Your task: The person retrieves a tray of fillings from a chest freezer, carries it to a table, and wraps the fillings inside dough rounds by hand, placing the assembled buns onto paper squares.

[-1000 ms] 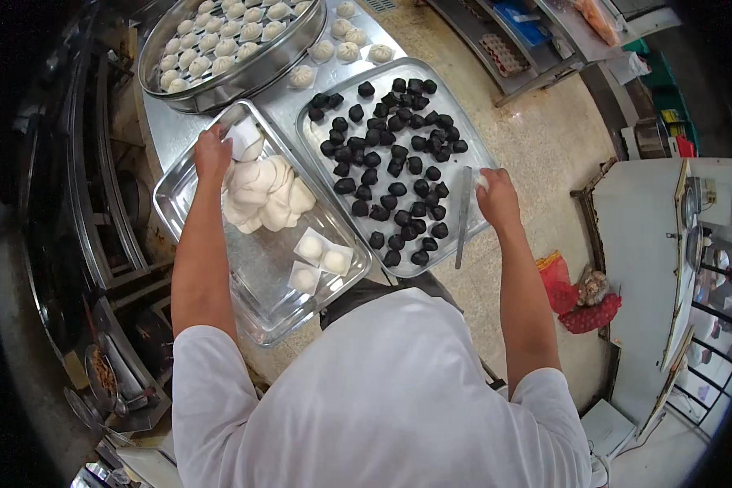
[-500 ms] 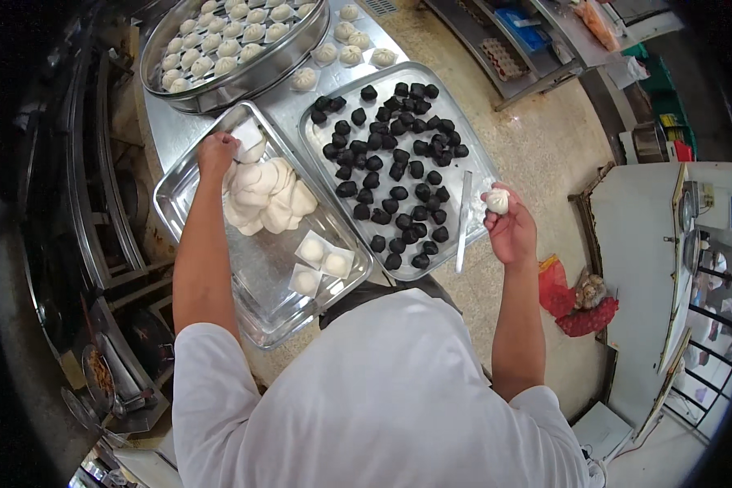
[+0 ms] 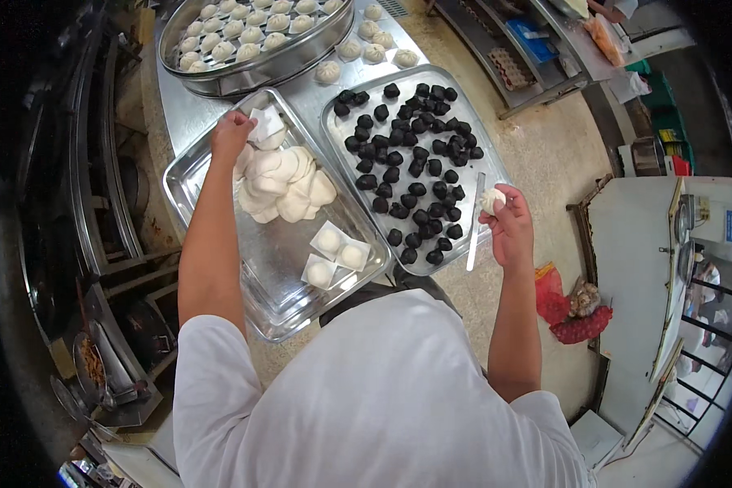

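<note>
A small white dough ball (image 3: 491,200) is pinched in the fingers of the right hand (image 3: 508,228), at about 3 o'clock from the middle of the picture. It is held up just past the right rim of the tray of dark balls (image 3: 333,130), likely so it can be shaped without bumping anything.

The left hand (image 3: 232,137) is stretched out to 11 o'clock. Its fingers are curled down on a white paper square (image 3: 266,124) at the far end of the long steel tray (image 3: 220,244). It cannot be told if the paper is gripped or only touched.

A heap of flat dough rounds (image 3: 281,183) is kept beside that hand, soft, smooth and pale. At 6 o'clock from the heap, 3 finished buns (image 3: 333,254) are set on paper squares, maybe so they do not stick to the metal.

The dark filling balls (image 3: 407,154) are small, round and black, and are spread out in 1 layer so each can be picked up. A thin white stick (image 3: 475,221) is laid on that tray's right edge, close to the right hand.

At 12 o'clock, a round steel steamer tray (image 3: 220,77) is filled with rows of buns. A few more buns (image 3: 366,45) are left on the shiny steel desk (image 3: 301,89) beside it.
</note>
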Motion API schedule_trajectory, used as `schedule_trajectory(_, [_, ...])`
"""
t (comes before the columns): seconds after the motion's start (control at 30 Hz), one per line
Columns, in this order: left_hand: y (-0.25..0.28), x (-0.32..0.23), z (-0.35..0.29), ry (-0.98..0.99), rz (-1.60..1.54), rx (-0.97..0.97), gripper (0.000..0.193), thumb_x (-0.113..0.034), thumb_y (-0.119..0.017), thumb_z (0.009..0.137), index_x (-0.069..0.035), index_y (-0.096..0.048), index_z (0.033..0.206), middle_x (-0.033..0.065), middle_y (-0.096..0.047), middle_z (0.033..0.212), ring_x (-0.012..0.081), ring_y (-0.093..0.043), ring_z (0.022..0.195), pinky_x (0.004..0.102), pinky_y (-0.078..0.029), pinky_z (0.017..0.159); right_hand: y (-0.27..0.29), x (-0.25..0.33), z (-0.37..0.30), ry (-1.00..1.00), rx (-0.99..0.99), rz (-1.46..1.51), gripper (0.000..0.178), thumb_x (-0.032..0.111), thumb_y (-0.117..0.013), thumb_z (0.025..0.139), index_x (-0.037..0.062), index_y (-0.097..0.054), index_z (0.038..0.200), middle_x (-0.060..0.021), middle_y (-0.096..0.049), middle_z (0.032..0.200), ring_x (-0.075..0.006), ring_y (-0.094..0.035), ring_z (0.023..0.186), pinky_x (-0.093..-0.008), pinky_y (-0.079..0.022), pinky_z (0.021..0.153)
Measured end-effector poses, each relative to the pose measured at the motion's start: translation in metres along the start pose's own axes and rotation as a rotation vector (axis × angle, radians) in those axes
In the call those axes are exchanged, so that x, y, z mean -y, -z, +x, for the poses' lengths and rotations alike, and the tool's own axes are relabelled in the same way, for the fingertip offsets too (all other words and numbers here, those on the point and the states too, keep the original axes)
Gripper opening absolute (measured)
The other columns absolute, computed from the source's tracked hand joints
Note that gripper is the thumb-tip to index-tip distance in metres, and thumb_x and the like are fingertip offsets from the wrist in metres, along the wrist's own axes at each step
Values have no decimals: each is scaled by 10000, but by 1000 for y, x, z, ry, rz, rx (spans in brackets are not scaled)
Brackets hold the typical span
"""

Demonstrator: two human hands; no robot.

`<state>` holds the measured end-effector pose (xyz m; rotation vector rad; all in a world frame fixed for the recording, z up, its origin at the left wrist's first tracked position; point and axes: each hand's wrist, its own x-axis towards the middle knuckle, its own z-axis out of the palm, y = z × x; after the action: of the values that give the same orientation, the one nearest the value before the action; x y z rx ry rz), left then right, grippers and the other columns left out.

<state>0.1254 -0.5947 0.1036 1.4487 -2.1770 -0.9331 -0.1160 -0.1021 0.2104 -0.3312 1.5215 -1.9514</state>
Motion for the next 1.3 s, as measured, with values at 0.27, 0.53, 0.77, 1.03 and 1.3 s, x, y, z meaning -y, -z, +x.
schedule_trajectory(0.27, [11, 5, -14, -177, 61, -148, 388, -187, -760, 742, -95, -623, 1093, 125, -670, 1067, 285, -649, 961, 367, -498, 830, 11, -7, -5, -30, -121, -83, 332, 92, -534, 949, 40, -483, 1273, -57, -599, 999, -159, -600, 818, -303, -526, 720])
schedule_trajectory(0.53, [9, 7, -17, 92, -649, 83, 545, -216, -730, 789, -103, -560, 1294, 158, -674, 1072, 271, -658, 929, 396, -511, 826, -52, -9, -4, -10, 105, -100, 347, 67, -535, 933, 34, -477, 1274, -101, -587, 1106, -197, -616, 940, -331, -553, 781])
schedule_trajectory(0.77, [16, 1, -40, -255, -5, -132, 334, -181, -619, 859, -73, -616, 1174, 195, -662, 1075, 362, -632, 991, 417, -493, 859, -105, -24, -3, -66, 271, -205, 336, 71, -586, 901, 28, -516, 1226, -79, -620, 1063, -156, -628, 901, -286, -546, 723])
schedule_trajectory(1.03, [14, 21, -29, -463, 245, -214, 251, -194, -541, 903, -83, -665, 1092, 215, -623, 1105, 405, -613, 916, 479, -484, 823, -114, -38, -14, -133, 259, -254, 316, 57, -611, 891, -7, -545, 1193, -83, -634, 1016, -126, -618, 794, -269, -527, 666])
schedule_trajectory(1.3, [41, 4, -48, -325, 30, -401, 183, -178, -593, 869, -39, -659, 967, 162, -659, 863, 316, -638, 741, 400, -516, 690, -153, -43, -19, -138, 265, -167, 381, 69, -621, 886, 5, -505, 1243, -81, -618, 1045, -133, -620, 820, -277, -535, 676])
